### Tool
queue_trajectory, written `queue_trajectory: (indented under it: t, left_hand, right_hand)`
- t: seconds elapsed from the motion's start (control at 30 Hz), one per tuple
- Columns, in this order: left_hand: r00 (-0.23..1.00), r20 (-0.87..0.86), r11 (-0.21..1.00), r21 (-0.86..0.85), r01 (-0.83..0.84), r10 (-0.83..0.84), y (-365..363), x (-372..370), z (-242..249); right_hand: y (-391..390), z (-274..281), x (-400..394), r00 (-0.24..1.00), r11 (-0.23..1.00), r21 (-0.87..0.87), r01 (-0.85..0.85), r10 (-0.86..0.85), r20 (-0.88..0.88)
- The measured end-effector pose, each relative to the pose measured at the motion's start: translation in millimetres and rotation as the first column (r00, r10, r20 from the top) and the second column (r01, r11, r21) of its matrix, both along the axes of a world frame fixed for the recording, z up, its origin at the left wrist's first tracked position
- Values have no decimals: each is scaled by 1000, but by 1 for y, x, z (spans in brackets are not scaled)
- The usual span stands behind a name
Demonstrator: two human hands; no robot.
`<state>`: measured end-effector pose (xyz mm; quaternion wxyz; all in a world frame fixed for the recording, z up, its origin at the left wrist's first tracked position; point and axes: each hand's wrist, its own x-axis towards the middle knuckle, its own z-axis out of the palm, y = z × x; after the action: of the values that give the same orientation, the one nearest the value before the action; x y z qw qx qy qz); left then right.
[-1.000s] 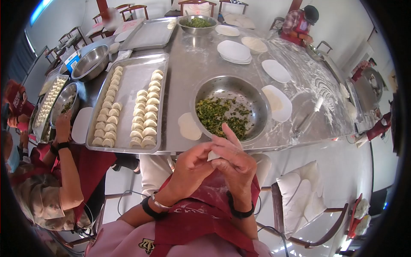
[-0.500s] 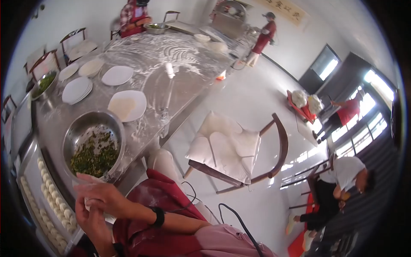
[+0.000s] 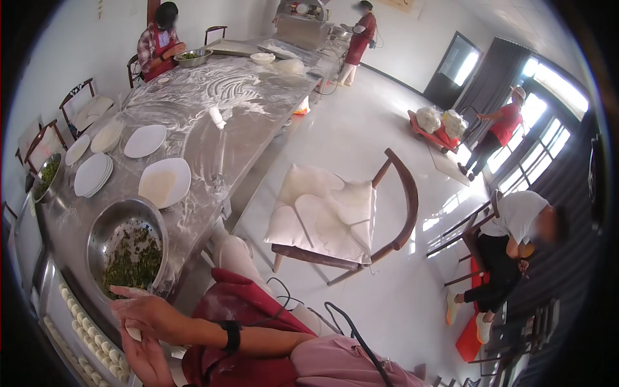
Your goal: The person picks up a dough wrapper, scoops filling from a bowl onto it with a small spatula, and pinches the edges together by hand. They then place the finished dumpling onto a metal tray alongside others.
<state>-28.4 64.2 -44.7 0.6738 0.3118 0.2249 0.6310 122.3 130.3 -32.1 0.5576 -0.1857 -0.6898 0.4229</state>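
Observation:
My right hand (image 3: 151,316), with a black band on its wrist, is at the lower left over my left hand (image 3: 145,355). Between them a small white dough piece (image 3: 133,331) shows, pressed by the fingers of both hands; much of it is hidden. Just above the hands stands a steel bowl (image 3: 97,235) holding chopped green filling (image 3: 132,258). Below and left of them, a tray (image 3: 48,284) bears rows of small white dumplings (image 3: 93,335).
Plates (image 3: 145,140) and a square plate with flour (image 3: 180,184) lie on the floury steel table (image 3: 248,138). A cushioned chair (image 3: 322,209) stands right of it. Other people (image 3: 158,48) are at the table's far end, by the machine (image 3: 300,22), and at the right.
The view has shifted, so the table and room appear further left and the hands slightly lower. Both hands remain together, with the white piece now showing between them.

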Motion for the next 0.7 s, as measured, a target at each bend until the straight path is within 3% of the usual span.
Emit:
queue_trajectory:
  t: [0.03,0.13,0.23,0.33,0.43,0.53,0.63,0.7]
  left_hand:
    - [978,184,993,-48,109,-98,3,-7,-5]
    - [963,223,987,-19,158,-150,3,-8,-12]
    - [973,152,984,28,174,-176,2,5,5]
    - [985,165,998,-43,48,-40,0,14,16]
    - [950,290,990,-51,133,-113,2,1,2]
    - [943,298,986,-28,162,-146,0,-1,-4]
    - [904,378,979,30,203,-199,-3,1,2]
    - [919,378,989,-55,140,-109,-7,-3,1]
  right_hand:
    - [2,-4,0,1000,999,38,-6,6,2]
    - [1,-3,2,993,990,123,75,-85,78]
    - [-4,13,12,987,986,126,107,-121,106]
    - [-9,21,13,986,986,59,158,-161,46]
    - [-2,11,10,991,994,70,87,-93,98]
    - [-5,13,13,982,984,139,112,-132,138]
    - [-14,26,16,983,986,93,135,-146,115]
    - [-12,17,8,988,990,70,121,-127,88]
